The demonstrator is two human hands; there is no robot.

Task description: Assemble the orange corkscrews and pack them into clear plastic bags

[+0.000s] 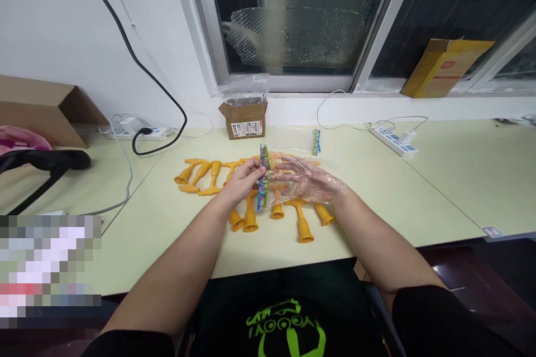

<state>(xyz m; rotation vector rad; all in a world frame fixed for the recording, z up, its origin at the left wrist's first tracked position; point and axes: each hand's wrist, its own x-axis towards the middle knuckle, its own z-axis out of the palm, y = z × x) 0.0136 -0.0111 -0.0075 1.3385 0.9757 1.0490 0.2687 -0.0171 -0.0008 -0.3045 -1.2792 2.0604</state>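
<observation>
My left hand [248,179] pinches the edge of a clear plastic bag [276,192] at its colourful printed strip. Inside the bag is my right hand [307,178], its fingers stretched out and apart, with the thin film draped around it as far as the wrist. Beneath both hands, several yellow T-shaped plastic pieces [305,226] with ribbed shafts and flared ends lie spread on the table [167,256]. Some are partly hidden by my hands and the bag. Behind them lies another clear bag with a printed strip [316,141].
A small open cardboard box [247,122] stands against the wall below the window. Power strips [393,141] with cables lie right and left. At the left are a larger carton [33,103] and a black frame-like object [54,162]. A yellow box [444,70] leans on the windowsill.
</observation>
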